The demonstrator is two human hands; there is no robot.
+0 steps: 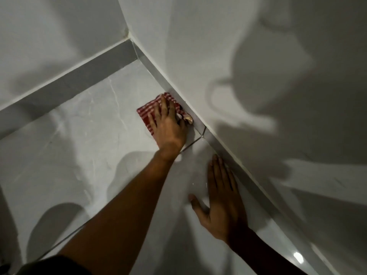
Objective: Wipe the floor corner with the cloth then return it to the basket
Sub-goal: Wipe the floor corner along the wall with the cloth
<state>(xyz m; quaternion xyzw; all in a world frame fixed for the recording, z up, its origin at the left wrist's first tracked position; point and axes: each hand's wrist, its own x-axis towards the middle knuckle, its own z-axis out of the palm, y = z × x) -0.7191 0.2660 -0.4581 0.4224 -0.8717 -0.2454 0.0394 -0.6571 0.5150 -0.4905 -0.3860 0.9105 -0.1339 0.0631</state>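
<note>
A red-and-white checked cloth point(148, 112) lies flat on the pale tiled floor point(79, 135), against the grey skirting of the right-hand wall and a short way before the corner point(137, 58). My left hand point(168, 126) presses down on the cloth with fingers spread, covering most of it. Nearer to me, my right hand point(220, 197) rests flat on the floor beside the same skirting, fingers apart and holding nothing. No basket is in view.
Two white walls meet at the corner, each with a grey skirting strip point(67, 84) along its foot. Grout lines cross the glossy tiles. Shadows of my arms and head fall on the right wall point(258, 76) and the floor.
</note>
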